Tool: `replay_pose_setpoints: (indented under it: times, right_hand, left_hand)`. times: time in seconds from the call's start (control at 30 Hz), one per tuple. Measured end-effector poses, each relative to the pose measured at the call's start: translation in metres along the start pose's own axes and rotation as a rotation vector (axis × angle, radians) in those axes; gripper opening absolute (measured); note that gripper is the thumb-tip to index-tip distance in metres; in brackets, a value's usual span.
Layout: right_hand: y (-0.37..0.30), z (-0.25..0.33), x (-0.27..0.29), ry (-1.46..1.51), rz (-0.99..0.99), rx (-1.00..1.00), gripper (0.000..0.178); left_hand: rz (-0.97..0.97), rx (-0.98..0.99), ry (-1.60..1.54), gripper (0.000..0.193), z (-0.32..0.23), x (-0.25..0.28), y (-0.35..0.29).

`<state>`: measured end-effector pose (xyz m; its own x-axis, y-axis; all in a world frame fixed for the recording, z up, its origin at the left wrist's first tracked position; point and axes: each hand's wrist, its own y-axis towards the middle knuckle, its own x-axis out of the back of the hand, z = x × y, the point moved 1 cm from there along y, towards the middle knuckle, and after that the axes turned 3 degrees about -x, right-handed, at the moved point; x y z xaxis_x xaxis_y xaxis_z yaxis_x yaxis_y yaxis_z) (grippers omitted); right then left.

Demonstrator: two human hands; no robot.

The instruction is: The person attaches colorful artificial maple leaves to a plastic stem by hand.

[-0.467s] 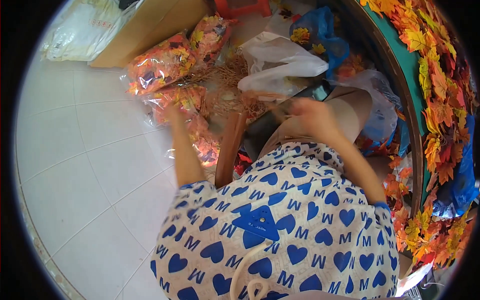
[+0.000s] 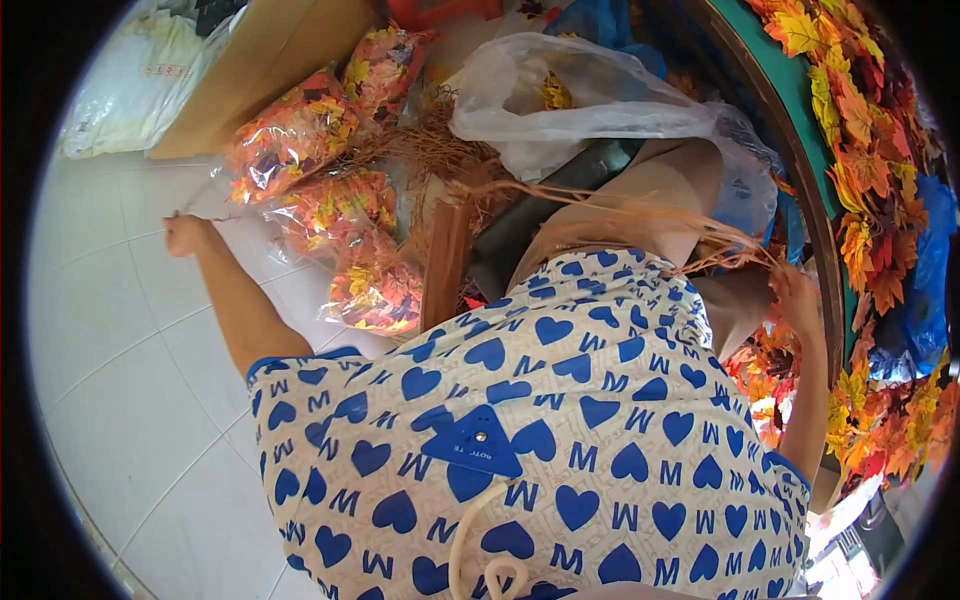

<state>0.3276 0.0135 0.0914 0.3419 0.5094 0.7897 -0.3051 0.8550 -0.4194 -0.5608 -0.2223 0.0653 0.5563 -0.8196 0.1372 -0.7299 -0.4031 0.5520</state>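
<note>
My arms are spread wide. My right hand point(image 2: 795, 300), at the right beside my knee, has its fingers closed on one end of a loose bundle of thin brown stems point(image 2: 640, 205). The stems stretch leftward over my lap, blurred by motion, toward a wooden post point(image 2: 445, 265). Far to the left, over the tiled floor, my left hand point(image 2: 185, 235) is closed like a fist. A faint thin line runs from it toward the bags, too fine to identify. A heap of similar brown stems point(image 2: 445, 150) lies beyond the post.
Clear bags of orange and yellow artificial maple leaves point(image 2: 290, 135) lie left of the heap. A white plastic bag point(image 2: 580, 85) stands ahead, with a cardboard sheet point(image 2: 250, 70) at back left. On the right, leaf garlands point(image 2: 865, 150) hang along a green-edged table point(image 2: 790, 90).
Both hands have moved far apart: the left swung out left over the floor, the right went right with the brown stems trailing. The white bag's opening now looks wider.
</note>
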Motion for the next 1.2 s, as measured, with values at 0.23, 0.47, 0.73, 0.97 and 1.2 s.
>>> replay_pose_setpoints:
  times: [0.23,0.47,0.73,0.97,1.2]
  right_hand:
    - [-0.026,-0.033,-0.005,0.084,-0.173,0.056,0.01]
    - [-0.038,-0.003,-0.027,0.053,-0.355,0.252,0.024]
    - [-0.041,0.0,-0.04,-0.122,-0.532,0.325,0.028]
    - [-0.061,0.016,-0.051,-0.245,-0.648,0.403,0.024]
    - [-0.096,-0.03,-0.07,-0.446,-0.745,0.429,0.023]
  left_hand:
    - [0.177,-0.337,0.196,0.03,-0.03,-0.011,0.015]
    - [2.008,-1.066,0.813,0.027,0.033,-0.052,-0.04]
    - [2.363,-1.08,-0.392,0.047,-0.265,0.044,-0.317]
    - [2.465,-1.543,-0.2,0.062,-0.246,0.033,-0.451]
    - [2.131,-1.446,-0.405,0.084,-0.223,0.028,-0.499]
